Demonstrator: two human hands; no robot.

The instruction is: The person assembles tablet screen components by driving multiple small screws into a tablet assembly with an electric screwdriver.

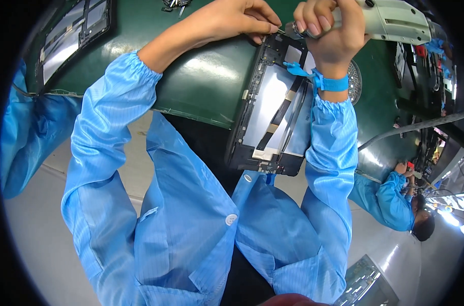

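My right hand (339, 30) is wrapped round a pale grey-green electric screwdriver (397, 21), which lies nearly level with its tip pointing left. Close to that tip, my left hand (237, 21) has thumb and fingers pinched together; whatever is between them is too small to make out. Below both hands, an opened tablet housing (272, 104) overhangs the near table edge, its black frame, silvery inside and dark ribbon strips showing. The screwdriver tip is at the housing's far end, partly hidden by my fingers. A blue wrist strap (334, 83) circles my right wrist.
A round dish of small metal parts (354, 81) stands beside my right wrist on the green table (201, 76). Another tablet housing (73, 38) lies far left. Small dark parts (176, 4) sit at the back. A grey cable (415, 126) crosses at right, near a co-worker (395, 201).
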